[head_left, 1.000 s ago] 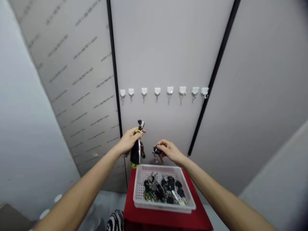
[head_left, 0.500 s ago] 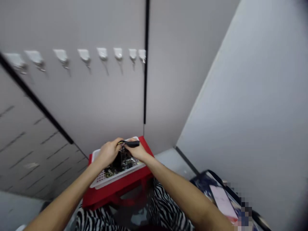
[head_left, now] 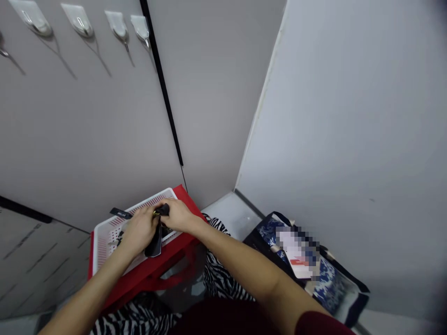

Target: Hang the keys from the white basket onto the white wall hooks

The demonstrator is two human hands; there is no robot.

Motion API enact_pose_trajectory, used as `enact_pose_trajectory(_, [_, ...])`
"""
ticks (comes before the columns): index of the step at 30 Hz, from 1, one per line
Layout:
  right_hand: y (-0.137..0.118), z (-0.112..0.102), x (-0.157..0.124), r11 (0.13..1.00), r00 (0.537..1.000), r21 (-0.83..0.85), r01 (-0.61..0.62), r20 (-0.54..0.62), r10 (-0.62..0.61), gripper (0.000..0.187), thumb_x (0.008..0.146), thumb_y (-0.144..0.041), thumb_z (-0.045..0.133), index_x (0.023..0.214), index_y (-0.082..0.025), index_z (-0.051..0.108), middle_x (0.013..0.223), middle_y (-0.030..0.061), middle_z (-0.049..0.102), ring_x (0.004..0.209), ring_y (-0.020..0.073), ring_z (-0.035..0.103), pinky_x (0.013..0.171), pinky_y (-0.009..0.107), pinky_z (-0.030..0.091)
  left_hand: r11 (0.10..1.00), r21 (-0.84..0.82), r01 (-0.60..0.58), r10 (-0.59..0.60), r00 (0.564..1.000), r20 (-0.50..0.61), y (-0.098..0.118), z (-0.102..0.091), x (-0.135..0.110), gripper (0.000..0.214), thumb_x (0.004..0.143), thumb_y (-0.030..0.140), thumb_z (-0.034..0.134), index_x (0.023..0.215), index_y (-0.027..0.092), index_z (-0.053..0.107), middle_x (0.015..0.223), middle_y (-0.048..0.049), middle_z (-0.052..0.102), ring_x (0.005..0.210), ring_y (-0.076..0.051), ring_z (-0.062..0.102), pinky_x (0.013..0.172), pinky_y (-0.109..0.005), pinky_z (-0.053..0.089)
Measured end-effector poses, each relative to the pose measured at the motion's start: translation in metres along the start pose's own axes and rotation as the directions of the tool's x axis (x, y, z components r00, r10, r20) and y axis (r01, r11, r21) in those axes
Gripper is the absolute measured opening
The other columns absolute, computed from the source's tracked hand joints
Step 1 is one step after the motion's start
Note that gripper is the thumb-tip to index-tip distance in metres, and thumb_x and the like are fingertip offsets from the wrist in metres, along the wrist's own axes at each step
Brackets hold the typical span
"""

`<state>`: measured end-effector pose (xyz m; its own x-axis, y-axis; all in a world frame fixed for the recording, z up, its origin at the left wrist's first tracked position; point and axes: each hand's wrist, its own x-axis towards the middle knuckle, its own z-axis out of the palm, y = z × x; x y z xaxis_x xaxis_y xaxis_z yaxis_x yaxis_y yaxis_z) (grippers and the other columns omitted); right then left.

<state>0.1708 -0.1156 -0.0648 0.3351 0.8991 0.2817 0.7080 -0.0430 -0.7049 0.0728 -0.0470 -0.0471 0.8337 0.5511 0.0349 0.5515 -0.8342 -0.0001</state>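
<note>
Both hands meet over a white perforated plastic basket (head_left: 101,232), which rests on a red bag (head_left: 186,200). My left hand (head_left: 141,228) is closed on a black strip with white print (head_left: 118,212), whose end sticks out beyond the fingers. A glossy black flap (head_left: 153,246) hangs down beside this hand. My right hand (head_left: 176,216) pinches a small black piece (head_left: 162,209) with a bit of yellow showing at its edge. Whether these black parts are joined is hidden by the fingers. Small items in the basket are mostly covered by the hands.
Several white adhesive hooks (head_left: 78,21) are on the grey cabinet door (head_left: 87,116) ahead. On the right, a blue-and-white patterned bag (head_left: 328,284) lies by the pale wall (head_left: 349,139), with a phone (head_left: 296,263) on it.
The view has swung right and closer, so the hooks shift up and left. The printed black strip now points left from my left hand, and the glossy flap hangs below.
</note>
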Motion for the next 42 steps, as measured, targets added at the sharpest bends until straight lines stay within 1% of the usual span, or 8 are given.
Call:
enact_pose_trajectory(7, [-0.013,-0.01,-0.006,0.993,0.977,0.025,0.119,-0.183,-0.113,0.028,0.063,-0.018,0.042,0.091,-0.015,0.047,0.089,0.0037,0.053,0.083,0.0108,0.045,0.075,0.022,0.034,0.995,-0.064,0.082,-0.085,0.996,-0.03,-0.002,0.007,-0.004,0.03,0.069,0.028,0.031,0.091,0.013,0.046,0.091,-0.0088,0.052,0.085,-0.022,0.046,0.072,-0.034,0.034])
enact_pose_trajectory(13, [-0.01,-0.002,-0.005,0.978,0.981,-0.169,0.124,0.167,-0.096,0.015,0.063,-0.02,0.042,0.068,-0.016,0.056,0.074,0.005,0.057,0.072,0.0134,0.049,0.064,0.023,0.035,0.871,-0.489,0.047,-0.152,0.973,-0.176,-0.019,0.009,-0.023,0.03,0.064,0.019,0.039,0.094,0.014,0.044,0.1,-0.0066,0.047,0.094,-0.016,0.041,0.082,-0.029,0.029])
enact_pose_trajectory(18, [-0.026,-0.006,0.023,0.987,0.989,-0.137,0.081,0.132,-0.063,0.021,0.064,-0.03,0.041,0.053,-0.016,0.051,0.056,0.0018,0.054,0.055,0.0106,0.046,0.054,0.021,0.031,0.382,-0.924,0.017,-0.348,0.929,-0.126,-0.043,-0.017,-0.034,0.021,0.066,0.031,0.038,0.071,0.014,0.05,0.073,-0.0037,0.055,0.067,-0.011,0.05,0.063,-0.023,0.037])
enact_pose_trajectory(21, [-0.063,-0.021,0.055,0.975,0.98,0.22,-0.027,0.197,-0.017,0.04,0.066,-0.047,0.031,0.041,-0.017,0.039,0.039,-0.0021,0.041,0.039,0.0075,0.037,0.043,0.021,0.028,-0.029,-0.999,0.041,-0.318,0.947,0.048,-0.059,-0.06,-0.026,0.045,0.068,0.05,0.023,0.048,0.014,0.041,0.041,0.0012,0.043,0.036,-0.006,0.039,0.039,-0.019,0.03])
enact_pose_trajectory(25, [-0.118,-0.049,0.087,0.638,0.904,0.741,-0.21,0.395,-0.161,0.053,0.063,-0.061,0.006,0.036,-0.019,0.023,0.033,-0.0053,0.023,0.029,0.0053,0.023,0.034,0.02,0.021,-0.286,-0.956,-0.069,-0.051,0.997,-0.056,-0.068,-0.128,-0.012,0.057,0.065,0.059,0.007,0.037,0.015,0.029,0.03,0.0037,0.028,0.026,-0.003,0.025,0.032,-0.017,0.018])
enact_pose_trajectory(29, [-0.14,-0.068,0.097,0.487,0.848,0.831,-0.27,0.444,-0.289,0.055,0.061,-0.064,0.004,0.035,-0.019,0.021,0.032,-0.0059,0.018,0.028,0.0047,0.017,0.033,0.019,0.018,-0.324,-0.944,-0.059,0.141,0.984,-0.109,-0.064,-0.162,-0.006,0.06,0.063,0.062,0.003,0.035,0.015,0.028,0.029,0.003,0.026,0.026,-0.004,0.023,0.032,-0.018,0.017])
enact_pose_trajectory(35, [-0.138,-0.071,0.095,0.627,0.865,0.727,-0.28,0.474,-0.163,0.055,0.058,-0.066,0.0,0.036,-0.019,0.018,0.031,-0.0065,0.017,0.027,0.0035,0.017,0.033,0.019,0.018,-0.308,-0.951,0.001,0.196,0.979,-0.063,-0.061,-0.156,-0.007,0.06,0.062,0.063,0.003,0.036,0.015,0.027,0.029,0.0036,0.024,0.026,-0.003,0.023,0.031,-0.017,0.018])
enact_pose_trajectory(42, [-0.137,-0.058,0.096,0.627,0.833,0.711,-0.32,0.526,-0.171,0.054,0.06,-0.064,0.004,0.036,-0.018,0.02,0.031,-0.0066,0.018,0.028,0.0035,0.018,0.033,0.019,0.017,-0.282,-0.959,0.02,0.166,0.986,-0.029,-0.07,-0.142,-0.008,0.059,0.062,0.062,0.007,0.036,0.014,0.029,0.029,0.0037,0.027,0.027,-0.004,0.027,0.032,-0.017,0.02])
